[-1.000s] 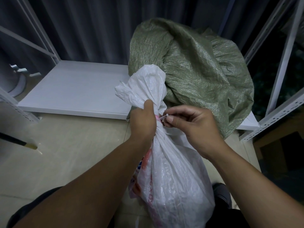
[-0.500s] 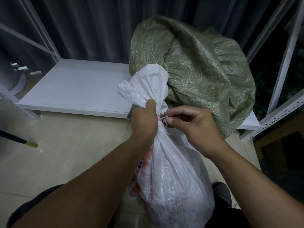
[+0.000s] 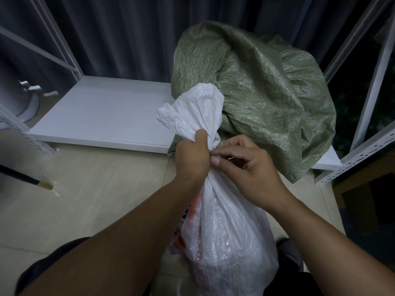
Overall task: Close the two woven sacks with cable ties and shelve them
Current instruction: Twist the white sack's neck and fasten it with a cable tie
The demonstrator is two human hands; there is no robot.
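Left hand clenches the white sack at its gathered neck, body below the fist. Right hand pinches the cable tie there. Green sack sits at the shelf's right end.

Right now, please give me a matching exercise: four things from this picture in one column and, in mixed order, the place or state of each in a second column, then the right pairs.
Column one
1. white woven plastic sack
2. green woven sack
3. left hand
4. right hand

Column two
A. lies on the white shelf board
B. pinches the thin cable tie
C. stands upright between the arms, top bunched
D. grips the white sack's gathered neck

Pairs: 1-C, 2-A, 3-D, 4-B
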